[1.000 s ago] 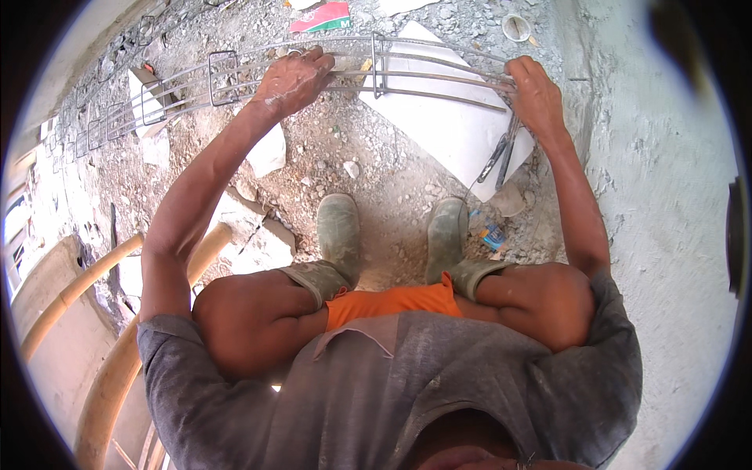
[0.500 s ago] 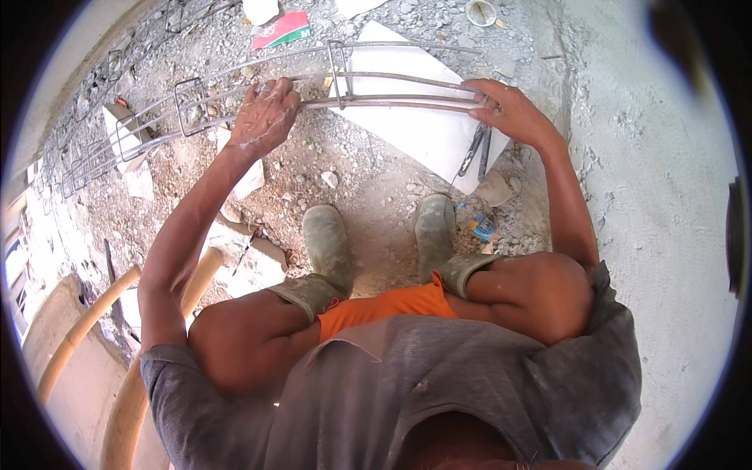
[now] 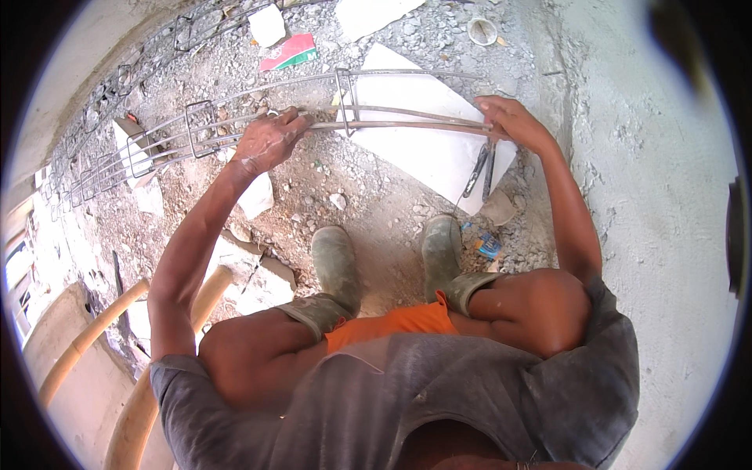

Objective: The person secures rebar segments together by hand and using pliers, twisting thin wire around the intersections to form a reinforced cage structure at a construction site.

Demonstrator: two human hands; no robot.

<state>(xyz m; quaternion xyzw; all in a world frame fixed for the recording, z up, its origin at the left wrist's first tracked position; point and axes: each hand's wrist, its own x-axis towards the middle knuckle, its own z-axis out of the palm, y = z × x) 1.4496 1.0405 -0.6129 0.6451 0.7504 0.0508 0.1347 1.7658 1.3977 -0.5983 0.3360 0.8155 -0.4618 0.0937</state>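
Rubble-strewn ground (image 3: 384,270) beside a pale wall (image 3: 650,235), a metal rod frame (image 3: 407,124) spanning two hands

Left fingers (image 3: 294,124) curl firmly around the frame, which runs on leftward beyond them. Right fingers (image 3: 496,107) sit partly open at its end; whether they grip, I cannot tell. Just below them, a dark hand tool (image 3: 475,172) shows against a white sheet (image 3: 423,160). Apparently the frame is being positioned; the next move seemingly calls for steadying its end

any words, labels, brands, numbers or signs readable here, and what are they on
Red-and-green packaging: pale lettering on the green part, which I won't copy out.
Blue packet: markings too small and blurred to read.
Steel-rod cage and white board: no lettering that I can make out.
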